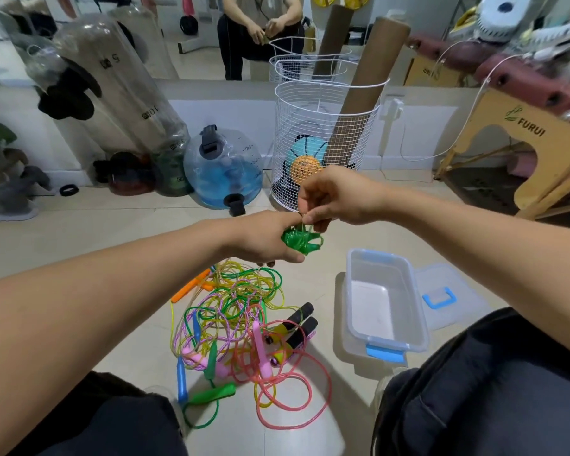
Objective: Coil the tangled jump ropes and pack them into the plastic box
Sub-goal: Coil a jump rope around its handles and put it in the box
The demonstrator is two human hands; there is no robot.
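Above the floor, between the knees, the left hand (pixel 270 240) grips a small green coil (pixel 301 241) of rope, fingers curled round it, while the right hand (pixel 331 199) pinches a strand at the coil's top, apparently winding or tucking the end. Below the hands, on the tiled floor (pixel 96 232), lies the tangled pile (pixel 241 327) of jump ropes: pink, green, yellow and braided cords with orange, blue, green, pink and black handles knotted through one another. Just to the right of the pile stands the plastic box (pixel 384 301), open and holding no ropes yet, its lid (pixel 448 294) lying beside it.

The springy coil could burst open if the left hand's grip loosens before the end is secured. It is not clear whether this rope is free of the pile; if not, lifting it toward the box would drag the tangle along.
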